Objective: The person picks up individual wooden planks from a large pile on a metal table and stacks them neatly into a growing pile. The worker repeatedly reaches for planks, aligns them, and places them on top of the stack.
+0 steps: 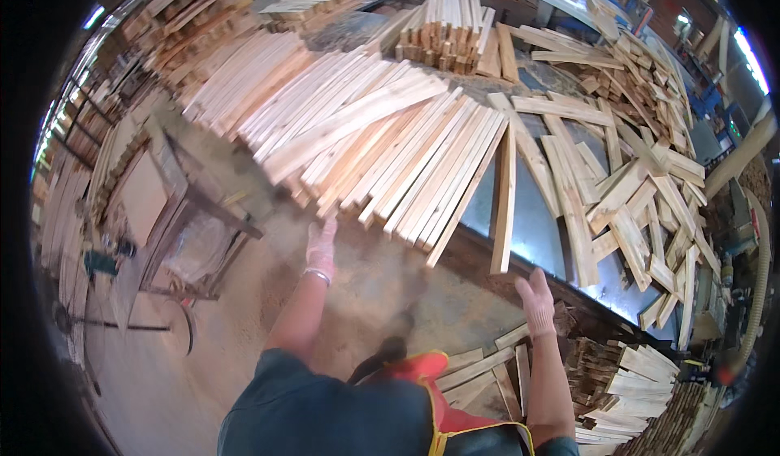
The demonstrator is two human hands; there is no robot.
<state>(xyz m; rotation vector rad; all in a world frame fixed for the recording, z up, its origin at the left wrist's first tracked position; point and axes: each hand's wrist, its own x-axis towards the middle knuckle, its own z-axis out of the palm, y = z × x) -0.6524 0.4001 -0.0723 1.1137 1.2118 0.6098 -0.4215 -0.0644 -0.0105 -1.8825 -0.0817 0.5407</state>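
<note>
A long row of pale wooden slats lies side by side on a metal-topped table, with the near ends jutting past its edge. One wider board rests slantwise across the row. My left hand, in a thin whitish glove, is stretched out at the near ends of the slats; whether it touches them I cannot tell. Just off the table's edge is my right hand, also gloved, thumb and fingers apart with nothing between them. The nearest piece to it is a single slat standing apart from the row.
Loose boards lie jumbled on the right of the table. A stacked bundle stands at the back. Below my right arm are piled offcuts. On the left stands a wooden frame on the dusty floor.
</note>
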